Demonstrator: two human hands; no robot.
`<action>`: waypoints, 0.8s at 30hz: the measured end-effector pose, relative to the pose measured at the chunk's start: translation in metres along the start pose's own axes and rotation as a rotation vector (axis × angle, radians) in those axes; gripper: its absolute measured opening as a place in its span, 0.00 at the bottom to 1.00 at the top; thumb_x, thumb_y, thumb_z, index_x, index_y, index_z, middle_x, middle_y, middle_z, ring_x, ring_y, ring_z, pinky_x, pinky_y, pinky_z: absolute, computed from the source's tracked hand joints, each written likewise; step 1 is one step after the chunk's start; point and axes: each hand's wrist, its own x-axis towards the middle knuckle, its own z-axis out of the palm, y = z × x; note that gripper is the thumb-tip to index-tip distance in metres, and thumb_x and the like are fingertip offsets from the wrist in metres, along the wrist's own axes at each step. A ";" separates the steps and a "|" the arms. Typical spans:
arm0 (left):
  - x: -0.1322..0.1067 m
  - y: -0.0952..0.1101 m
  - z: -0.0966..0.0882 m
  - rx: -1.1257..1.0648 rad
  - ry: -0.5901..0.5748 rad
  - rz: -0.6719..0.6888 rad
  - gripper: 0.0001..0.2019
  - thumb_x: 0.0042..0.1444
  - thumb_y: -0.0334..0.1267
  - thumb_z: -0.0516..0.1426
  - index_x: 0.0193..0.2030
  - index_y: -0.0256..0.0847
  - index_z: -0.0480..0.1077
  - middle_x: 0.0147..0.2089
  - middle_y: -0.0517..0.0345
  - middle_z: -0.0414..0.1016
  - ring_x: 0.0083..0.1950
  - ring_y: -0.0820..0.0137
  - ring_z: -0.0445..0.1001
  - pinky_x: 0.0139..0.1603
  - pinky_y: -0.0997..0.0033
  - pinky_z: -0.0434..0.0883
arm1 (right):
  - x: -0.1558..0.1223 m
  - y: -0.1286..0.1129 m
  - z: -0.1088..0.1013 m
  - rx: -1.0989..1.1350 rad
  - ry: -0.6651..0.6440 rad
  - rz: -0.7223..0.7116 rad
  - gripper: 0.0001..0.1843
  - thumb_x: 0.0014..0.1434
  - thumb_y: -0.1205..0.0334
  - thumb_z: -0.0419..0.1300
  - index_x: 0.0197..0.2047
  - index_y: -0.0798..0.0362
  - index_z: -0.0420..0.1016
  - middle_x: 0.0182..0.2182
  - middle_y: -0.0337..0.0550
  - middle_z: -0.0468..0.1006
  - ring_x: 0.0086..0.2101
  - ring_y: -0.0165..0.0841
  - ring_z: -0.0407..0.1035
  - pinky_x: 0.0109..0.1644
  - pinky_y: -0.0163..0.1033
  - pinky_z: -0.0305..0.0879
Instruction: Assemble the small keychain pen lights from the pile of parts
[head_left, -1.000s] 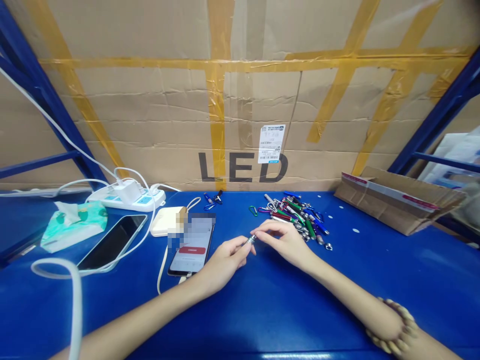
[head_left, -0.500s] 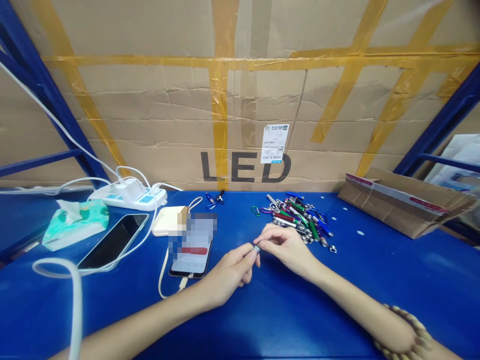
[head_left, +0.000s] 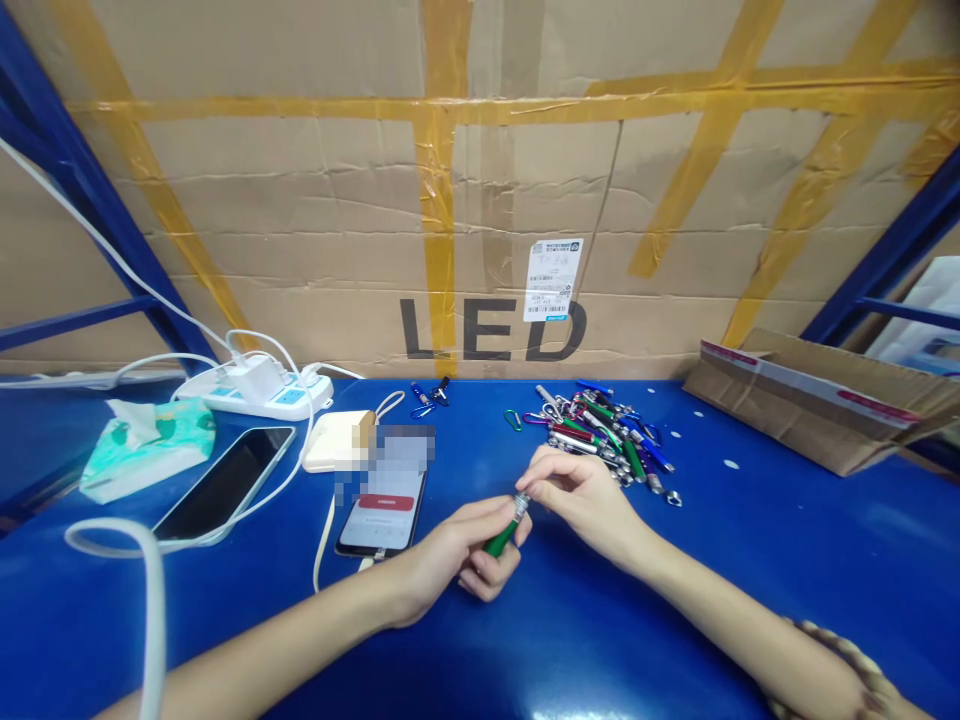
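My left hand (head_left: 457, 555) is wrapped round a small green keychain flashlight (head_left: 504, 533), which points up and to the right. My right hand (head_left: 581, 495) pinches the flashlight's silver tip (head_left: 520, 500) with thumb and fingers. Both hands rest low over the blue table (head_left: 675, 600), near its middle. Just behind my right hand lies a pile of several coloured keychain flashlights (head_left: 604, 435) with carabiner clips.
A lit phone (head_left: 382, 495) on a cable lies left of my hands, next to a white power bank (head_left: 334, 440). Further left are a dark phone (head_left: 225, 482), a tissue pack (head_left: 146, 445) and a power strip (head_left: 255, 392). A flat cardboard box (head_left: 810, 400) sits at right; a taped LED carton (head_left: 480, 200) stands behind.
My left hand has turned and drawn back slightly, so the green body of the flashlight now shows. My right hand has stayed pinched on the silver tip.
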 end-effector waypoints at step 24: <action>0.009 -0.002 -0.036 1.409 0.587 0.330 0.11 0.57 0.30 0.52 0.42 0.39 0.74 0.37 0.50 0.74 0.42 0.59 0.65 0.46 0.59 0.64 | 0.008 0.026 -0.021 -0.698 -0.016 -0.128 0.06 0.56 0.67 0.58 0.32 0.54 0.77 0.29 0.44 0.76 0.31 0.33 0.69 0.34 0.38 0.66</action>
